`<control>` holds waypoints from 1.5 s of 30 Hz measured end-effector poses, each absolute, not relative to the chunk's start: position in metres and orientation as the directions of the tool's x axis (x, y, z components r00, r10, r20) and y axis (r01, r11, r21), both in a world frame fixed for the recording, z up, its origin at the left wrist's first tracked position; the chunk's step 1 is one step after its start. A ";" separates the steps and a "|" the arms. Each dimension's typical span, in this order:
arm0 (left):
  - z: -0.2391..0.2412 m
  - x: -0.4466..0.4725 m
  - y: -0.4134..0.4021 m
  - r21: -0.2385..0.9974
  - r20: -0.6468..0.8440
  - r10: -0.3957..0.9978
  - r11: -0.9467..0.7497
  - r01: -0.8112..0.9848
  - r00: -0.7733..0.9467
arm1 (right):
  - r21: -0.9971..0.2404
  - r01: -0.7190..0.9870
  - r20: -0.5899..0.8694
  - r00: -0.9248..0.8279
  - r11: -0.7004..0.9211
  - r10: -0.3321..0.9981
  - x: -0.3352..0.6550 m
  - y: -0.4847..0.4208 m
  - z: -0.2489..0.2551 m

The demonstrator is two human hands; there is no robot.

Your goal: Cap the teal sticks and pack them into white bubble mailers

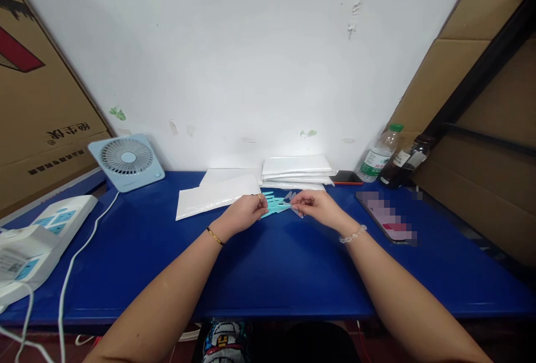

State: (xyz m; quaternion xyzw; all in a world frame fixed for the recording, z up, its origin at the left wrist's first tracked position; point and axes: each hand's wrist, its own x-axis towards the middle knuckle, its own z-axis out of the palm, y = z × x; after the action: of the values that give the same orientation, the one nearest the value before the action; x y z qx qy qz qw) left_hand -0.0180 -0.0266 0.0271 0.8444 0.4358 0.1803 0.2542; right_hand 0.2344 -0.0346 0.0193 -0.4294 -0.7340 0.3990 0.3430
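Several thin turquoise sticks [274, 205] lie in a loose pile on the blue table between my two hands. My left hand [246, 210] is closed in a pinch at the pile's left side; whatever is between its fingertips is hidden. At the right side, my right hand [315, 206] pinches what looks like the end of one turquoise stick. Small clear strips [288, 195] lie just behind and beside the right fingertips. White padded envelopes [215, 198] lie flat behind my left hand.
Behind the sticks is a stack of white envelopes [296, 166]. A dark phone [347, 177], a water bottle [376, 156], a dark drink bottle [404, 163] and another phone [386, 218] are at right. A blue fan [128, 162] and a corded power strip [69, 218] stand left.
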 end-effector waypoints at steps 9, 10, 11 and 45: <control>0.024 -0.005 -0.041 0.494 -0.102 0.760 -0.521 0.696 0.642 | -0.793 0.517 -0.074 -0.607 0.323 0.791 0.237 -0.038 0.022; 0.024 -0.006 -0.040 0.489 -0.098 0.765 -0.520 0.701 0.636 | -0.772 0.545 -0.064 -0.578 0.327 0.814 0.240 -0.036 0.021; 0.023 -0.007 -0.039 0.471 -0.076 0.780 -0.522 0.712 0.621 | -0.741 0.583 -0.036 -0.532 0.335 0.846 0.242 -0.034 0.020; 0.018 -0.011 -0.028 0.148 0.097 0.731 -0.681 0.717 0.675 | -0.618 0.594 0.120 -0.576 0.515 0.808 0.231 -0.032 0.011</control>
State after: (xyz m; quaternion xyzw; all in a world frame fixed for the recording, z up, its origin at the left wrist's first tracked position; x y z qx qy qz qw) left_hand -0.0110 -0.0283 0.0175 0.9139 0.3961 0.0742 0.0488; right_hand 0.2312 -0.0321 0.0107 -0.4139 -0.8469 0.2664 0.2013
